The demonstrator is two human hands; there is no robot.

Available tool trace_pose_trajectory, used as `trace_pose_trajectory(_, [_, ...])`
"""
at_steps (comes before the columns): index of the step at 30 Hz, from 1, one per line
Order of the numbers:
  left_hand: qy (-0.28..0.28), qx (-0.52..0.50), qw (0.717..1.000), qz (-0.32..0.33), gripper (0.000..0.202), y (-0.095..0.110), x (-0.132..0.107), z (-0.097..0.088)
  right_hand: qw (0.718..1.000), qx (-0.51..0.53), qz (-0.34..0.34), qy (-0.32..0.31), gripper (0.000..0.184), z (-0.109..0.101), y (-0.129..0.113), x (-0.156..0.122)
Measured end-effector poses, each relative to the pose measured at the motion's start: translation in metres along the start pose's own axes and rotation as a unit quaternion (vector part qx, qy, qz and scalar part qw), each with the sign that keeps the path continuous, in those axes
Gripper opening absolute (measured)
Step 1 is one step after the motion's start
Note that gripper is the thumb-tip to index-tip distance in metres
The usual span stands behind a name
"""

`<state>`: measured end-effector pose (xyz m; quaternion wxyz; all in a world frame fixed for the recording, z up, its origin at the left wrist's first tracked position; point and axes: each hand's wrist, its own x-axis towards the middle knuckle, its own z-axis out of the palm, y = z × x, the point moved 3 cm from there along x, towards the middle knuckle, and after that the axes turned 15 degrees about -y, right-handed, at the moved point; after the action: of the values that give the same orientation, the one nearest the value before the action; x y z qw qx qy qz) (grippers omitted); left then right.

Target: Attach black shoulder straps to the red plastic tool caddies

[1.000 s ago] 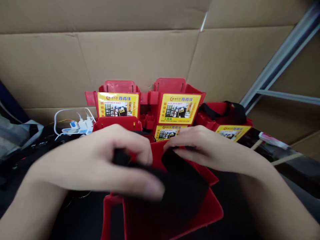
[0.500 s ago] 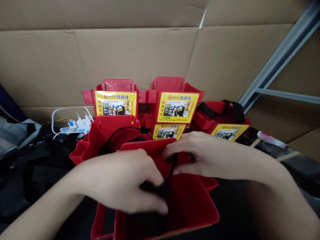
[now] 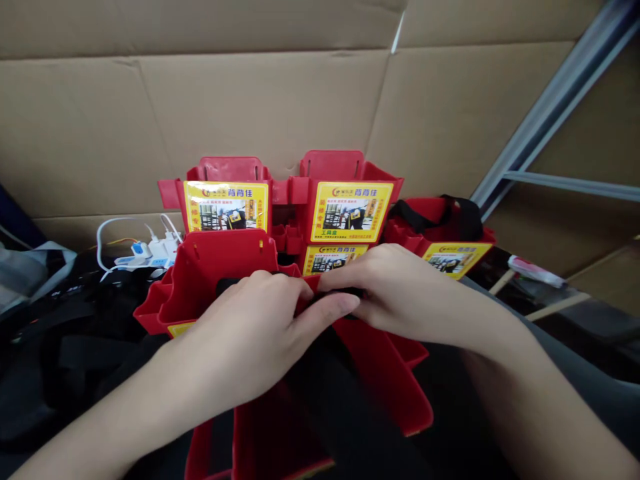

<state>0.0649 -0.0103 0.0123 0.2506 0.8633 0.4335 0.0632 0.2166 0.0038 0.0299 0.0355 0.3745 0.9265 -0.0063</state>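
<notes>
A red plastic box stands close in front of me. My left hand and my right hand meet at its far rim, fingers closed on a black strap that runs along the rim. Most of the strap is hidden under my fingers. A second red box stands just behind my left hand.
More red boxes with yellow labels stand in a row at the back; one at the right carries a black strap. A white power strip with cables lies at the left. Cardboard walls close off the back, a metal frame runs at the right.
My left hand has moved up from inside the box to its far rim and now meets my right hand there. The black strap went from hanging inside the box up to the rim.
</notes>
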Motion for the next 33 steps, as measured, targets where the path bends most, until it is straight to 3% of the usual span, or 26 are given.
trace_pose_trajectory(3, [0.013,0.072,0.997,-0.038,0.049,0.001,0.009,0.005,1.0,-0.002,0.013,0.009,0.016,0.001,-0.003,0.001])
trace_pose_trajectory(6, [0.003,0.112,0.994,-0.019,0.026,-0.001,0.009,0.004,0.998,0.048,-0.027,0.002,0.019,0.001,0.001,0.0])
trace_pose_trajectory(8, [-0.051,0.092,0.994,0.038,0.015,-0.003,0.005,0.002,0.993,0.095,-0.065,-0.027,0.017,0.001,0.007,-0.003])
trace_pose_trajectory(10, [-0.156,0.042,0.981,0.11,0.016,-0.006,0.001,-0.001,0.984,0.135,-0.099,-0.066,0.014,0.0,0.013,-0.006])
trace_pose_trajectory(12, [-0.27,-0.007,0.948,0.168,0.023,-0.008,-0.004,-0.004,0.977,0.152,-0.118,-0.09,0.013,-0.001,0.016,-0.01])
trace_pose_trajectory(14, [-0.337,-0.046,0.919,0.197,0.028,-0.009,-0.007,-0.007,0.979,0.147,-0.111,-0.092,0.013,-0.003,0.014,-0.012])
trace_pose_trajectory(18, [-0.346,-0.102,0.907,0.219,0.028,-0.007,-0.006,-0.015,0.988,0.113,-0.088,-0.06,0.028,-0.004,-0.001,-0.016])
trace_pose_trajectory(24, [-0.404,-0.143,0.859,0.282,0.027,-0.01,-0.016,-0.024,0.993,0.084,-0.063,-0.053,0.018,0.004,-0.002,-0.01])
trace_pose_trajectory(27, [-0.368,-0.144,0.883,0.252,0.014,-0.011,-0.017,-0.026,0.992,0.085,-0.079,-0.046,0.019,0.003,-0.003,-0.008])
trace_pose_trajectory(29, [-0.275,-0.12,0.93,0.21,0.01,-0.009,-0.014,-0.028,0.993,0.095,-0.075,-0.009,0.023,0.0,-0.007,-0.009])
trace_pose_trajectory(31, [-0.179,-0.091,0.961,0.191,0.009,-0.006,-0.012,-0.03,0.99,0.114,-0.069,0.045,0.049,-0.002,-0.012,-0.011])
trace_pose_trajectory(33, [-0.128,-0.079,0.97,0.191,0.013,-0.003,-0.013,-0.03,0.986,0.138,-0.069,0.071,0.071,-0.003,-0.014,-0.012])
